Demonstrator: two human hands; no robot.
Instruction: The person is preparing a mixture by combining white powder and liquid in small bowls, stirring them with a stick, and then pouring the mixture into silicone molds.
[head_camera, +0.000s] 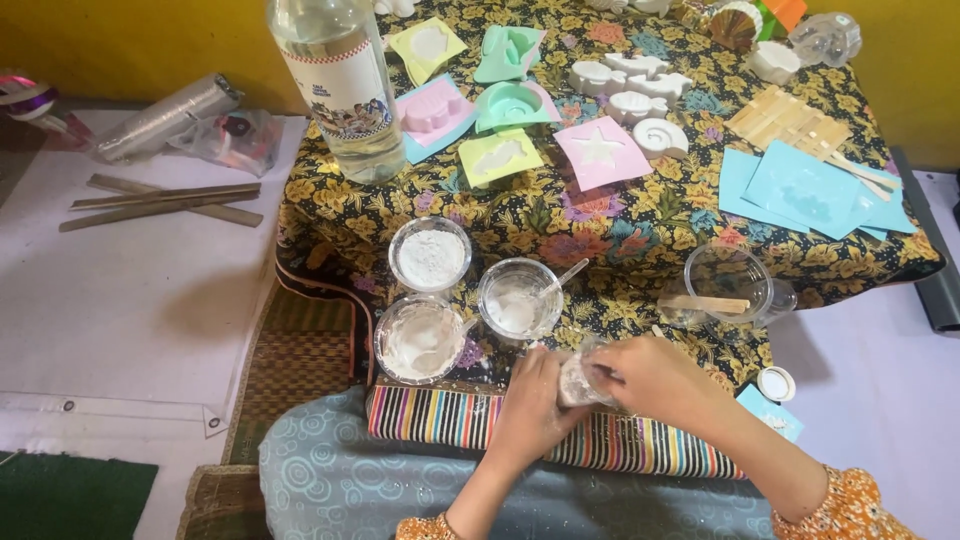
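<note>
**Both hands closed on a small plastic bag of white powder**

Low in the frame, just right of centre, a small clear bag of white powder is held between both hands above the near edge of the worktop, which is covered in a floral cloth. The left hand has its fingers wrapped around the bag from the left; the right hand pinches its top from the right.

Just above the hands stand three clear cups: one with white paste and a stirrer, one smeared with white mix to the left, and one of dry white powder above that. An empty cup with a wooden stick sits to the right. A tall clear bottle rises in the upper left, beside coloured moulds and white plaster casts.
</note>
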